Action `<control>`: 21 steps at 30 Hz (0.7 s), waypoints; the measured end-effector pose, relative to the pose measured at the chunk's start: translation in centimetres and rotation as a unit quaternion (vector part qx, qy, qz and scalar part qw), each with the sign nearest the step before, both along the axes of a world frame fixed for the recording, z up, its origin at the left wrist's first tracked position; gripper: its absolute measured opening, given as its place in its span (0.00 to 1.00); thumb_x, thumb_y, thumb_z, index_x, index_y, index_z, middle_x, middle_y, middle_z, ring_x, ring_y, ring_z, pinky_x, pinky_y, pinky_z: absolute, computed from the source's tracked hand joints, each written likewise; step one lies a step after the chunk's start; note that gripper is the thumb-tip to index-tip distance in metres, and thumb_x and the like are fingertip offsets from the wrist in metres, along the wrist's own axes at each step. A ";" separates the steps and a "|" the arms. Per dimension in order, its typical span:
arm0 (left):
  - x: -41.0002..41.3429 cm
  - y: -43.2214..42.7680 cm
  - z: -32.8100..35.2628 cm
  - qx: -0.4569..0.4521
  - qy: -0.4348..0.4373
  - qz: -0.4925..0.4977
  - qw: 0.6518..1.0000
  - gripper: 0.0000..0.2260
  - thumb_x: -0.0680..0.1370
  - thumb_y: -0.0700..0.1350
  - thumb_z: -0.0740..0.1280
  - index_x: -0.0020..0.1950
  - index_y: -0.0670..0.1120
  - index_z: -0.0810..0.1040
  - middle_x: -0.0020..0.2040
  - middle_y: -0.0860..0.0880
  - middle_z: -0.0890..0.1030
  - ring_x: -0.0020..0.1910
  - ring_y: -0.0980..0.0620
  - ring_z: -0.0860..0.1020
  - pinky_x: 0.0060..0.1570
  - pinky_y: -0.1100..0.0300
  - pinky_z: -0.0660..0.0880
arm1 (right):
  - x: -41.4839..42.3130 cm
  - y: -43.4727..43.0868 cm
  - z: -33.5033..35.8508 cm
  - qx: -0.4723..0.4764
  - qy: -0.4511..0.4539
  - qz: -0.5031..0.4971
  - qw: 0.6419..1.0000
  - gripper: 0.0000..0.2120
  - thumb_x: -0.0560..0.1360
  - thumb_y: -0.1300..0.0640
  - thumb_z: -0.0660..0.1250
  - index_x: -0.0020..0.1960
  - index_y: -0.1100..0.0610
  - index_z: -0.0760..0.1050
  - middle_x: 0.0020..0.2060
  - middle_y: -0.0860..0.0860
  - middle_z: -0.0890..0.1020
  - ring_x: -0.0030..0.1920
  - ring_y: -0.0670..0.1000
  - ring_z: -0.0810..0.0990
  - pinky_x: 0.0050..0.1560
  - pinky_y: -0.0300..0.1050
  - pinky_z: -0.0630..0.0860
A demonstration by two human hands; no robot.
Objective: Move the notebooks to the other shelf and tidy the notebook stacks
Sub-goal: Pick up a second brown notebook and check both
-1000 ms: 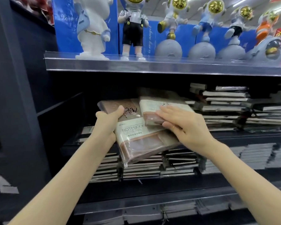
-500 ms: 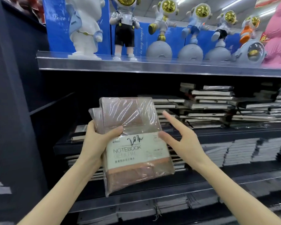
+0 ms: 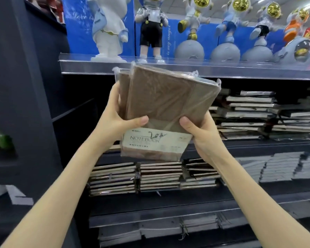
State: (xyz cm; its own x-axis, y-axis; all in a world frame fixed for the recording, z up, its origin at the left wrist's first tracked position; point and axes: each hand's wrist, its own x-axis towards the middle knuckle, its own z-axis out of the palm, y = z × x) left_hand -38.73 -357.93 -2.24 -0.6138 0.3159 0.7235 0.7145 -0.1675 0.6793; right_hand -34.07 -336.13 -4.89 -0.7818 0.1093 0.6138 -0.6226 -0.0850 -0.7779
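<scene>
The dark side panel (image 3: 30,104) of the shelving fills the far left of the frame. Just right of it my left hand (image 3: 115,120) comes up from the lower left and grips the left edge of the wrapped notebooks (image 3: 165,104). My thumb lies flat across the front cover, pointing right, and the rest of my fingers are curled round behind, out of sight.

The wrapped notebooks sit in the middle of the frame, held in the air in front of the shelves and touching none of them. There are two, brown, each in clear film. The front one overlaps the rear one, which peeks out at the left, and both are turned a little clockwise. A pale label (image 3: 156,140) reading NOTEBOOK crosses the lower part of the front one.

Behind their top edge runs the clear front lip of the top shelf (image 3: 97,67). It carries a row of astronaut figures (image 3: 193,24) with gold visors along the top of the frame. Below the held pair, in the lower centre, three notebook stacks (image 3: 150,176) sit side by side on a lower shelf (image 3: 168,199).

My right hand (image 3: 202,133) rises from the lower right and grips the pair's lower right edge. Its thumb presses on the front cover, pointing left toward the other thumb, and its fingers are wrapped behind where I cannot see them.

At the right of the frame, on the middle shelf (image 3: 258,145), uneven piles of notebooks (image 3: 254,113) lie flat, some of them askew.
</scene>
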 end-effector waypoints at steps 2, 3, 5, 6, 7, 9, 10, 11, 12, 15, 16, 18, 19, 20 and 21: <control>-1.3 -1.3 0.8 -0.001 0.010 0.008 1.000 0.36 0.63 0.45 0.77 0.67 0.58 0.63 0.62 0.50 0.75 0.64 0.51 0.75 0.59 0.54 0.75 | -1.5 -1.3 0.8 0.011 0.017 0.006 1.000 0.22 0.68 0.59 0.70 0.61 0.55 0.69 0.54 0.51 0.81 0.56 0.51 0.80 0.52 0.42 0.77; -2.0 -1.7 0.8 0.005 0.008 0.013 1.000 0.37 0.63 0.45 0.77 0.68 0.57 0.63 0.63 0.49 0.75 0.64 0.51 0.75 0.59 0.54 0.75 | -2.3 -1.9 1.1 0.020 0.019 0.006 1.000 0.23 0.69 0.59 0.69 0.62 0.54 0.69 0.55 0.51 0.81 0.57 0.50 0.80 0.53 0.42 0.77; -3.4 -2.3 0.2 0.015 -0.015 0.017 1.000 0.41 0.63 0.44 0.76 0.72 0.52 0.59 0.65 0.47 0.73 0.65 0.51 0.74 0.61 0.53 0.74 | -3.7 -2.8 1.0 0.038 0.006 0.004 0.999 0.23 0.71 0.60 0.69 0.64 0.54 0.68 0.57 0.52 0.80 0.58 0.50 0.79 0.54 0.42 0.76; -4.0 -2.4 -0.3 0.012 -0.029 0.021 0.999 0.44 0.64 0.45 0.76 0.74 0.50 0.56 0.67 0.46 0.71 0.66 0.51 0.73 0.63 0.52 0.73 | -4.5 -3.0 0.7 0.046 -0.004 0.004 0.999 0.23 0.72 0.60 0.69 0.65 0.55 0.67 0.57 0.52 0.80 0.59 0.50 0.79 0.54 0.42 0.76; -4.4 -2.3 -0.7 0.007 -0.037 0.025 0.999 0.45 0.64 0.45 0.75 0.75 0.50 0.53 0.68 0.47 0.69 0.66 0.52 0.72 0.64 0.52 0.72 | -5.1 -3.2 0.3 0.048 -0.014 0.007 0.999 0.24 0.72 0.60 0.69 0.66 0.56 0.66 0.58 0.53 0.79 0.59 0.50 0.79 0.56 0.43 0.76; -5.0 -1.9 -1.2 -0.009 -0.038 0.038 0.999 0.49 0.64 0.48 0.75 0.76 0.53 0.49 0.71 0.49 0.65 0.68 0.55 0.70 0.65 0.54 0.70 | -5.8 -3.2 -0.1 0.050 -0.030 0.011 0.998 0.28 0.72 0.57 0.69 0.69 0.56 0.64 0.60 0.52 0.78 0.61 0.50 0.78 0.58 0.44 0.76; -5.2 -1.5 -1.2 -0.015 -0.035 0.047 0.998 0.50 0.63 0.50 0.76 0.76 0.55 0.47 0.72 0.51 0.63 0.69 0.56 0.69 0.65 0.55 0.70 | -6.0 -3.2 0.0 0.057 -0.036 0.009 0.998 0.30 0.71 0.55 0.69 0.69 0.54 0.63 0.61 0.51 0.78 0.61 0.48 0.78 0.58 0.43 0.76; -5.3 -1.1 -1.2 -0.017 -0.035 0.060 0.997 0.51 0.62 0.52 0.76 0.76 0.57 0.46 0.73 0.51 0.62 0.69 0.57 0.68 0.66 0.55 0.69 | -6.0 -3.1 0.1 0.067 -0.041 0.008 0.997 0.31 0.70 0.53 0.69 0.70 0.53 0.62 0.61 0.49 0.78 0.61 0.46 0.78 0.58 0.42 0.75; -5.4 -0.8 -1.3 -0.018 -0.036 0.077 0.996 0.52 0.62 0.53 0.77 0.76 0.58 0.46 0.73 0.52 0.62 0.69 0.58 0.67 0.67 0.55 0.68 | -6.0 -3.0 0.3 0.077 -0.048 0.006 0.996 0.31 0.70 0.51 0.70 0.70 0.52 0.62 0.61 0.48 0.78 0.60 0.45 0.78 0.58 0.41 0.75; -5.6 -0.5 -1.9 -0.003 -0.036 0.127 0.991 0.50 0.61 0.56 0.77 0.75 0.61 0.50 0.73 0.53 0.64 0.69 0.59 0.67 0.68 0.53 0.67 | -6.1 -2.8 0.3 0.094 -0.059 -0.014 0.994 0.30 0.70 0.50 0.70 0.68 0.50 0.64 0.60 0.47 0.79 0.60 0.45 0.78 0.59 0.43 0.75; -5.4 -0.4 -2.2 0.009 -0.034 0.139 0.990 0.48 0.62 0.55 0.78 0.74 0.61 0.52 0.72 0.54 0.66 0.68 0.59 0.68 0.68 0.54 0.68 | -5.9 -3.0 0.1 0.092 -0.056 -0.020 0.994 0.28 0.71 0.51 0.70 0.67 0.51 0.65 0.60 0.48 0.79 0.60 0.46 0.78 0.59 0.44 0.76; -4.5 -0.3 -2.5 0.036 -0.020 0.149 0.988 0.45 0.66 0.48 0.78 0.75 0.55 0.55 0.70 0.55 0.69 0.67 0.60 0.70 0.63 0.63 0.70 | -5.2 -3.5 -0.1 0.085 -0.047 -0.029 0.995 0.25 0.73 0.54 0.70 0.67 0.53 0.67 0.58 0.49 0.80 0.59 0.47 0.79 0.58 0.43 0.77; -3.8 -0.3 -2.5 0.049 -0.011 0.147 0.988 0.43 0.67 0.43 0.77 0.76 0.51 0.56 0.69 0.57 0.69 0.66 0.62 0.70 0.61 0.67 0.70 | -4.7 -3.6 -0.1 0.087 -0.048 -0.031 0.995 0.24 0.73 0.54 0.69 0.66 0.54 0.67 0.58 0.48 0.81 0.58 0.47 0.79 0.56 0.42 0.77; -3.0 -0.3 -2.4 0.060 -0.004 0.145 0.988 0.40 0.69 0.39 0.75 0.75 0.49 0.57 0.67 0.59 0.70 0.65 0.63 0.71 0.59 0.70 0.70 | -4.1 -3.4 -0.2 0.097 -0.048 -0.029 0.994 0.23 0.73 0.52 0.69 0.66 0.54 0.69 0.57 0.47 0.81 0.57 0.46 0.80 0.55 0.40 0.77; -2.4 -0.6 -2.5 0.068 -0.002 0.146 0.987 0.38 0.69 0.37 0.73 0.75 0.49 0.58 0.66 0.60 0.71 0.64 0.64 0.71 0.58 0.71 0.69 | -3.5 -3.1 -0.2 0.117 -0.046 -0.020 0.992 0.22 0.73 0.48 0.67 0.65 0.53 0.70 0.56 0.46 0.82 0.57 0.46 0.80 0.54 0.39 0.77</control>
